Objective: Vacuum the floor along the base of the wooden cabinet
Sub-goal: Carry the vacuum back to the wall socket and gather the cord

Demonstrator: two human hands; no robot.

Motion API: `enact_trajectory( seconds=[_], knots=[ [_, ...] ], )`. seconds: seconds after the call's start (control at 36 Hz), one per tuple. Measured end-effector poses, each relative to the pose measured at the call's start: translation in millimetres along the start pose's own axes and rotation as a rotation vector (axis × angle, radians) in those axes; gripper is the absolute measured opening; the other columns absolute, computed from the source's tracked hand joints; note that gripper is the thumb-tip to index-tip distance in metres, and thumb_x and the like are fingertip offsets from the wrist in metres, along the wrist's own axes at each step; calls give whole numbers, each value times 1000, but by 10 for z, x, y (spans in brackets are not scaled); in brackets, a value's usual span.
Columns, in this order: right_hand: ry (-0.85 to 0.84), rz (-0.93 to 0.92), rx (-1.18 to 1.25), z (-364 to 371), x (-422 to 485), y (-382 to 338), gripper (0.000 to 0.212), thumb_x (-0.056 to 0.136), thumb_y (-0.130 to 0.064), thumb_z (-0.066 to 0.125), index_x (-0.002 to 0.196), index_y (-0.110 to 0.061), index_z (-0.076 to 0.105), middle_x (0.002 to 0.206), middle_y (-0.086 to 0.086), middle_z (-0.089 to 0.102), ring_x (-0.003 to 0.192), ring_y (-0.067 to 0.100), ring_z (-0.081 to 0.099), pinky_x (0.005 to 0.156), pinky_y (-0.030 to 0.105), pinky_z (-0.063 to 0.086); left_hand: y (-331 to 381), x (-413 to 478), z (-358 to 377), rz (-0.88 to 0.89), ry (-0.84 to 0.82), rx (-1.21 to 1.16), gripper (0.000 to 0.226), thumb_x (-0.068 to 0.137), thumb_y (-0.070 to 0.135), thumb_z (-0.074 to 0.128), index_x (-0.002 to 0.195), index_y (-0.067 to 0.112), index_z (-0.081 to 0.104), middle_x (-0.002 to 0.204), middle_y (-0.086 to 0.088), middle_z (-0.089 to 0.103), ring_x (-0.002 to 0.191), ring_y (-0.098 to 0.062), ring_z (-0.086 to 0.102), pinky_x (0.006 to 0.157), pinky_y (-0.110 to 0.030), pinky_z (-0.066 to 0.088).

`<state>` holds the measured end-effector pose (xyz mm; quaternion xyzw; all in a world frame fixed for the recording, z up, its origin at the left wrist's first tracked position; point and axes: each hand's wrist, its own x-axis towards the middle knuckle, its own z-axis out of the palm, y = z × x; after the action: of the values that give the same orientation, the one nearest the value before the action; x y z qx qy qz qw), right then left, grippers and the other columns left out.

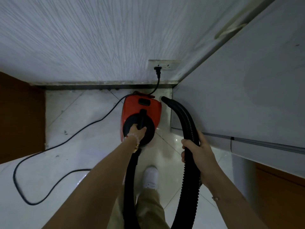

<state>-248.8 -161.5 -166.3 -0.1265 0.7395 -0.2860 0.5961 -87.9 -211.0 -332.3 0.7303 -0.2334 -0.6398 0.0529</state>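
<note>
Far left, the brown wooden cabinet [19, 116] is well apart from the nozzle, so I reckon its base isn't vacuumed yet. My left hand [137, 132] wraps the black handle on the glossy red plastic canister vacuum [142, 104]. My right hand [196, 151] clutches the ribbed black hose [189, 126], aimed at the corner beside the smooth white appliance [239, 96]. Next move: swing everything left across the shiny tiles [74, 104].

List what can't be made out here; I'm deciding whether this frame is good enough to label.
Head view.
Vacuum handle: partly covered by the left hand.
Hose end at the vacuum: behind the left forearm.
Hose loop: cut off by the bottom edge.
Nozzle mouth: too dark to tell if it touches the floor.
</note>
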Motion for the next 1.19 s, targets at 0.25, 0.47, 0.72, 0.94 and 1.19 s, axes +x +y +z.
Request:
enact_trajectory(
  seconds=[0.25,0.47,0.72,0.94,1.19],
  knots=[
    [-38,-30,-53,-158,41,-26,54,90,-7,60,137,-31,47,77,7,53,46,11,51,45,23,47,-72,-117,134,14,47,126,45,96,22,47,134,0,38,126,-23,55,116,-39,52,94,-39,43],
    [-90,-49,-66,-133,64,-78,40,89,-3,58,118,-31,57,74,6,51,47,12,49,45,23,47,-64,-154,96,12,37,228,44,97,18,44,136,0,34,129,-25,52,117,-39,52,94,-39,43],
    [-132,-50,-83,-99,94,-123,26,89,-3,57,107,-22,59,69,6,50,48,14,47,45,24,45,-100,-240,33,36,39,254,43,97,16,40,138,1,37,127,-25,54,114,-38,54,86,-34,43],
    [-152,-62,-111,-63,160,-122,30,90,-3,57,116,-17,55,72,6,50,52,16,48,46,26,46,-134,-345,-20,43,53,160,43,95,12,40,136,2,42,128,-22,56,116,-36,54,91,-33,43],
    [-156,-73,-125,10,123,-111,26,89,-5,57,104,-26,58,71,3,52,52,15,48,52,29,46,-324,-642,-235,82,171,-45,33,89,8,50,121,6,56,124,-20,59,107,-32,58,88,-33,48]
  ],
)
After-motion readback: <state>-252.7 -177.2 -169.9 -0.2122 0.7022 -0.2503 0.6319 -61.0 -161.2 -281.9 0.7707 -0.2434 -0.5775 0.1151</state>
